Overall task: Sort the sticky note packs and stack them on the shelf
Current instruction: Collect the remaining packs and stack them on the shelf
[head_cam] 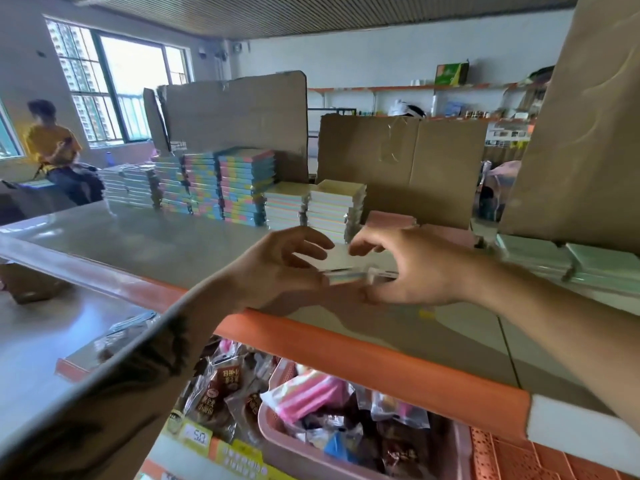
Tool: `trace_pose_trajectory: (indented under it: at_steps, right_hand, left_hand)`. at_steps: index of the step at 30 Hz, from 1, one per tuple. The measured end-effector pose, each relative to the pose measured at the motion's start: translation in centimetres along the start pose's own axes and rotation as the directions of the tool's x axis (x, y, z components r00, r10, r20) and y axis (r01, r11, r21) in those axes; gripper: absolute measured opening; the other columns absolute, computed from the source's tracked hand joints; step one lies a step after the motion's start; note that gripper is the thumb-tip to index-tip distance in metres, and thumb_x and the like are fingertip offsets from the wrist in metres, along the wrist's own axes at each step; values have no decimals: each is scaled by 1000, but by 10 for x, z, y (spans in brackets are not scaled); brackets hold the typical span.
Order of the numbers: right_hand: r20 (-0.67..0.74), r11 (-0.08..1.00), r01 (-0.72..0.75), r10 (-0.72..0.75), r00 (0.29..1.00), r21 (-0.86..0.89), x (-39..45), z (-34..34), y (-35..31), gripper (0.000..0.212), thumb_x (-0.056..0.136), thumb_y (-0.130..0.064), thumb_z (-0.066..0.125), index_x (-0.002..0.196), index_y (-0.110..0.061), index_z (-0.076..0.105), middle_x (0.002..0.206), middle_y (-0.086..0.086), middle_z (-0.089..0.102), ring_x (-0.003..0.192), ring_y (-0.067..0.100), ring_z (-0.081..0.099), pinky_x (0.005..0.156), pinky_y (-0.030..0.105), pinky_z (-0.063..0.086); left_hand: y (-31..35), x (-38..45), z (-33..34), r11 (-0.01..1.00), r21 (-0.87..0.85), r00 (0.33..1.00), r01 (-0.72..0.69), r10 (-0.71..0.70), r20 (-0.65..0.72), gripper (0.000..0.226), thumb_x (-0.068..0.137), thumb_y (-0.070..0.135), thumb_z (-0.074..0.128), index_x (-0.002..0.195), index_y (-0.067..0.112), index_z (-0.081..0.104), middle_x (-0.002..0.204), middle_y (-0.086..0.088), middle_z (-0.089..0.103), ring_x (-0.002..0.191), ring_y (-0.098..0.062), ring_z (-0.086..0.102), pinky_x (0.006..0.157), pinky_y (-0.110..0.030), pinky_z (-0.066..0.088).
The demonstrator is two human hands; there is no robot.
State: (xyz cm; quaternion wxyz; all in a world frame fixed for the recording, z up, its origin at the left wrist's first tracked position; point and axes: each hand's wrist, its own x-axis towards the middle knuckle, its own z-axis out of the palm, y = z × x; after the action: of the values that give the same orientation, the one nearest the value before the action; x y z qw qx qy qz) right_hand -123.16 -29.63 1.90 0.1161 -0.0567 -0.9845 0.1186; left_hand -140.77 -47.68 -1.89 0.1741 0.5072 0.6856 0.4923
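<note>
Two bare hands met over a grey shelf (145,247) with an orange front edge. The left hand (277,268) and the right hand (412,268) gripped one thin sticky note pack (346,268) from either end, fingers curled around it, holding it just above the shelf surface. The pack looked white on top, with pastel-striped edges under glossy plastic wrap; motion blur hid finer detail.

Directly behind the hands stood two short stacks of white-topped packs (315,206). To their left rose taller stacks of pink, blue and yellow packs (242,185). Flat brown cardboard sheets (401,161) stood upright behind the stacks, blocking the view beyond. Pale green packs (588,265) lay flat at the right.

Below the shelf edge, a pink plastic basket (277,441) held crinkly wrapped snacks. A person in a yellow shirt (52,150) sat far left by a window.
</note>
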Motion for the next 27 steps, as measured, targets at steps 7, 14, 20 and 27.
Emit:
trace_pose_trajectory:
  at_steps: [7, 14, 20, 27]
  right_hand:
    - [-284, 962, 212, -158, 946, 173, 1, 22, -3, 11, 89, -34, 69, 99, -31, 69, 88, -13, 70, 85, 7, 66, 79, 38, 53]
    - [-416, 871, 221, -21, 909, 438, -6, 14, -9, 13, 95, -26, 72, 88, -23, 60, 78, -9, 67, 75, 4, 61, 70, 25, 45]
    - [-385, 793, 184, 69, 920, 580, -12, 19, -10, 22, 94, -21, 74, 80, -21, 56, 70, -10, 61, 62, 5, 59, 60, 23, 45]
    - [-414, 922, 164, -4, 910, 350, -14, 19, -4, 64, 76, -51, 85, 125, -33, 47, 110, -14, 66, 102, 3, 64, 87, 32, 56]
  left_hand:
    - [10, -7, -1, 977, -212, 1000, 1, -2, -6, 51, 76, 50, 69, 99, 5, 71, 101, -20, 69, 94, -26, 63, 89, -39, 45]
    - [6, -4, -7, 962, -272, 996, -33, 54, 70, 56, 64, 57, 90, 104, 19, 79, 99, -13, 75, 88, -27, 71, 84, -41, 54]
    - [2, -3, -6, 960, -276, 999, -45, 42, -16, 64, 67, 53, 90, 110, 8, 73, 102, -20, 73, 92, -29, 70, 80, -38, 56]
    - [5, -5, -3, 959, -270, 988, -83, 43, -151, 45, 82, 42, 70, 107, 6, 67, 92, -10, 69, 91, -25, 65, 80, -41, 57]
